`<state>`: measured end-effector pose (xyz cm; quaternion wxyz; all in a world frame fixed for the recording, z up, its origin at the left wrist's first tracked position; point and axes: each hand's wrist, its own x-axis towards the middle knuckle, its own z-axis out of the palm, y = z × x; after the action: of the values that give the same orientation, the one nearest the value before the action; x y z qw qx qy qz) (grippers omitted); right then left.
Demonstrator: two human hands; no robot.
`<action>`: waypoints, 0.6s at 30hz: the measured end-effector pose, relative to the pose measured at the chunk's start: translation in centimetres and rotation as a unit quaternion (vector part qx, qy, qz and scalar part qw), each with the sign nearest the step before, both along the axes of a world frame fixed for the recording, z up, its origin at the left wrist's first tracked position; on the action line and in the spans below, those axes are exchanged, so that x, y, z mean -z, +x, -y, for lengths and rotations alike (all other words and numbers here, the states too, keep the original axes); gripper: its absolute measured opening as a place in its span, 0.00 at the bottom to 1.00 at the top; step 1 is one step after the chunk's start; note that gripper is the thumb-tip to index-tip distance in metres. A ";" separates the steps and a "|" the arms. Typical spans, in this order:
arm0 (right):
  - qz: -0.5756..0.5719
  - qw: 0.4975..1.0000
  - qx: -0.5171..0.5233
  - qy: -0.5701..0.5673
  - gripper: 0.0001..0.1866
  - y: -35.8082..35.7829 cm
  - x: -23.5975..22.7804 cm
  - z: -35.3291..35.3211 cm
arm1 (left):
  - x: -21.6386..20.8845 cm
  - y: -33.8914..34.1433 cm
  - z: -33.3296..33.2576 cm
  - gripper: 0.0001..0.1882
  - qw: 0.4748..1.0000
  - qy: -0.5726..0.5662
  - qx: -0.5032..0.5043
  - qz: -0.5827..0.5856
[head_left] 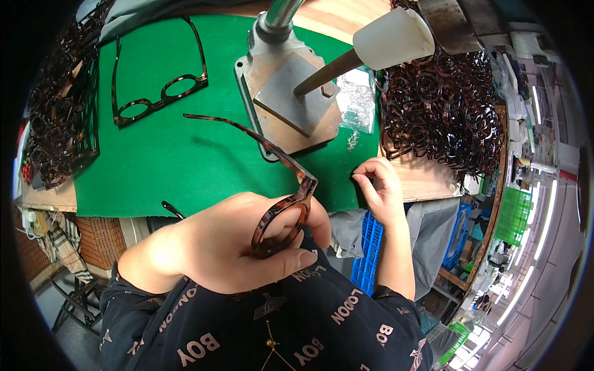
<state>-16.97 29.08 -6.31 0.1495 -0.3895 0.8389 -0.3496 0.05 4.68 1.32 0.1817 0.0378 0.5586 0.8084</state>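
Close to the camera, my left hand is closed around a tortoiseshell eyeglass frame. One round rim shows over the fingers, and one temple arm stretches up and left toward the metal press base. A dark arm tip pokes out behind my wrist; the rest of the frame is hidden by the hand. My right hand is at the right front edge of the green mat, thumb and forefinger pinched together. Anything between those fingertips is too small to make out. Tiny clear or silvery bits lie just beyond it.
A metal bench press with a slanted rod and white cylinder stands at the mat's far middle. Another tortoiseshell frame lies at left. Heaped frames fill the right, more frames the far left. A plastic bag lies beside the press.
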 end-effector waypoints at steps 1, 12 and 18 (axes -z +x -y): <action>0.003 1.000 0.006 0.000 0.06 0.0 0.1 0.0 | 0.0 -0.1 0.0 0.08 1.000 -0.001 0.006 0.010; -0.115 0.987 -0.070 0.092 0.05 1.1 -1.9 2.4 | 0.3 -0.4 -0.2 0.07 1.000 0.015 0.017 0.021; 0.255 0.944 -0.105 -0.179 0.05 3.4 -5.8 6.4 | 0.6 -0.5 -0.8 0.07 0.993 0.104 0.037 0.041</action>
<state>-13.57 22.65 -0.51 0.3220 -0.3936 0.6507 -0.5639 -0.46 5.44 0.70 0.2295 0.0442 0.4615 0.8558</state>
